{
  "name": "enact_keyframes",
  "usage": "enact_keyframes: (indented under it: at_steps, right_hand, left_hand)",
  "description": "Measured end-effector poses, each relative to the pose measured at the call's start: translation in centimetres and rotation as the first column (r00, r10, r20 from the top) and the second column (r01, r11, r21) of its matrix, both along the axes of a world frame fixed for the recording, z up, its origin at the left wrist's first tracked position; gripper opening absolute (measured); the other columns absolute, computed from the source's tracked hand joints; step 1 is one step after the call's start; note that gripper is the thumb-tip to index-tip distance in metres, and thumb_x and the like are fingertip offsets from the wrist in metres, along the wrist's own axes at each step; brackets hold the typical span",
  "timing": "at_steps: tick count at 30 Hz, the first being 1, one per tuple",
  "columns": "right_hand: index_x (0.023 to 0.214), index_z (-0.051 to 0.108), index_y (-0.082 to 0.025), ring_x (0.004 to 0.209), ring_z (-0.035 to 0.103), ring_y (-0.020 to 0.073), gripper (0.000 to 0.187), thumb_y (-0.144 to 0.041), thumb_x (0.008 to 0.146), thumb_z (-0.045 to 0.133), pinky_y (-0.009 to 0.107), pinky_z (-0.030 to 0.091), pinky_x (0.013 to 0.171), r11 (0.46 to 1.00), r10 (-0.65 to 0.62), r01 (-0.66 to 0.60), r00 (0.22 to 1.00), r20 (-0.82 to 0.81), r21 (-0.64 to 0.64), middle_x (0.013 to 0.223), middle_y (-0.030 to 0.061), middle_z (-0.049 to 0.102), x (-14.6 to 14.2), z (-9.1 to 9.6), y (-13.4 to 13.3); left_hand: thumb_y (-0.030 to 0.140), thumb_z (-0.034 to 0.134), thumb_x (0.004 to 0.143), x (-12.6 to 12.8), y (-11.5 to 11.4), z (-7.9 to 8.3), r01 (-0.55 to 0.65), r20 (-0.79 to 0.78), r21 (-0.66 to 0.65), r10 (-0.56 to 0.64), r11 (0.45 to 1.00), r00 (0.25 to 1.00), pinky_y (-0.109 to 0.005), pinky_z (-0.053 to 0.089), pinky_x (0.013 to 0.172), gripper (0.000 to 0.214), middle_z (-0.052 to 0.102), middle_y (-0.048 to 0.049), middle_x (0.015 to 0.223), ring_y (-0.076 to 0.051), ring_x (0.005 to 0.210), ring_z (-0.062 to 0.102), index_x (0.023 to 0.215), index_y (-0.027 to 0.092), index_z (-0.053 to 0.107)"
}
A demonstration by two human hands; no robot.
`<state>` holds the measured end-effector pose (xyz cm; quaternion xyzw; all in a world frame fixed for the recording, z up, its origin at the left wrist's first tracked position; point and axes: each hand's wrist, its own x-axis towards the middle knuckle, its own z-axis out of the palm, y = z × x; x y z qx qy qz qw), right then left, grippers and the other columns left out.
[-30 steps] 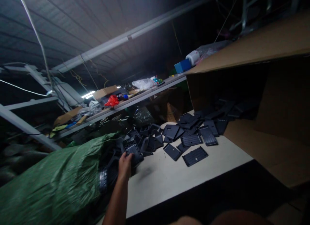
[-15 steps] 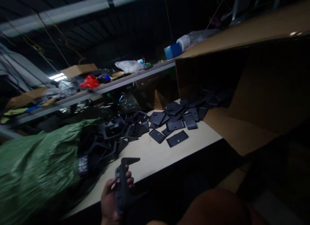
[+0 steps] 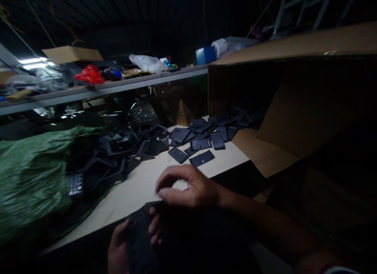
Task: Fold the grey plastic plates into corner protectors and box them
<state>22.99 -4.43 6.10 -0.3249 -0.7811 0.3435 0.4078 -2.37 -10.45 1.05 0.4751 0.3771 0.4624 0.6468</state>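
Observation:
Low in the view, my left hand (image 3: 118,246) is wrapped round a dark plastic part (image 3: 140,236) with a ribbed face; its lower end is lost in shadow. My right hand (image 3: 191,187) hovers just above and to the right of that part, over the table edge. Its fingers and thumb curve toward each other, and the pale tabletop shows through the gap; I see nothing between them. Beyond it, several flat black ribbed plates (image 3: 202,158) lie on the white table (image 3: 126,195). A heap of black bracket-like frames (image 3: 118,148) is to the left.
A green woven sack (image 3: 32,179) lies at the left beside the frames. On the right, a large open cardboard box (image 3: 294,109) has black plates at its mouth and a flap over the table. Behind runs a shelf (image 3: 126,86) with a red bag (image 3: 90,74) and blue box (image 3: 205,55).
My right hand and forearm have come into view over the table edge. The part in my left hand is lower and turned, its ribbed face now showing. The view has tilted and shifted.

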Motion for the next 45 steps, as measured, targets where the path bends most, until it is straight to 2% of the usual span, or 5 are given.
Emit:
enact_keyframes:
  at_steps: [9,21,32,39,45]
  right_hand:
    - [0.144,0.056,-0.014,0.140,0.048,0.0342,0.054,-0.020,0.093,0.071,0.055,0.037,0.118,0.928,-0.347,0.343,0.654,0.672,0.145,0.150,0.0190,0.052,9.6,-8.9,10.2]
    - [0.138,0.061,-0.018,0.125,0.060,0.0300,0.047,-0.039,0.097,0.072,0.054,0.050,0.106,0.964,-0.156,0.264,0.474,0.867,0.030,0.140,0.0126,0.060,9.0,-8.6,17.3]
    - [0.109,0.070,-0.015,0.098,0.068,0.0290,0.065,-0.042,0.057,0.099,0.034,0.053,0.080,0.928,-0.146,0.368,0.506,0.850,-0.060,0.111,0.0112,0.074,9.1,-8.3,18.8]
    - [0.127,0.055,-0.016,0.113,0.059,0.0286,0.038,-0.028,0.092,0.065,0.036,0.046,0.094,0.884,-0.424,0.418,0.535,0.731,0.208,0.123,0.0128,0.065,8.6,-9.9,15.0]
    - [0.107,0.061,-0.016,0.110,0.056,0.0327,0.025,-0.018,0.082,0.065,0.041,0.044,0.094,0.869,-0.485,0.387,0.534,0.693,0.309,0.113,0.0153,0.063,6.9,-12.2,12.8]
  left_hand:
    - [0.041,0.062,0.085,-2.9,-3.6,-1.2,-0.060,0.282,-0.471,0.214,0.880,0.935,-0.043,0.061,0.073,0.038,0.069,-0.0117,0.085,-0.026,0.072,0.069,0.109,0.012,0.071]
    - [0.065,0.059,0.088,0.0,-5.9,-0.3,0.111,0.239,-0.507,0.015,0.855,0.971,-0.042,0.061,0.072,0.062,0.076,-0.0173,0.089,-0.032,0.076,0.076,0.111,0.009,0.074]
    - [0.074,0.052,0.089,1.0,-1.8,-0.5,0.236,0.254,-0.414,-0.138,0.879,0.957,-0.041,0.061,0.072,0.077,0.077,-0.0209,0.094,-0.035,0.081,0.077,0.118,0.005,0.071]
    - [0.080,0.051,0.085,1.2,2.0,-2.1,0.258,0.380,-0.347,-0.116,0.902,0.918,-0.045,0.062,0.079,0.078,0.077,-0.0185,0.099,-0.034,0.085,0.077,0.112,0.010,0.071]
    - [0.082,0.040,0.089,-1.1,4.5,-2.6,0.044,0.393,-0.313,0.087,0.949,0.916,-0.050,0.061,0.088,0.079,0.076,-0.0166,0.093,-0.031,0.085,0.075,0.105,0.011,0.069]
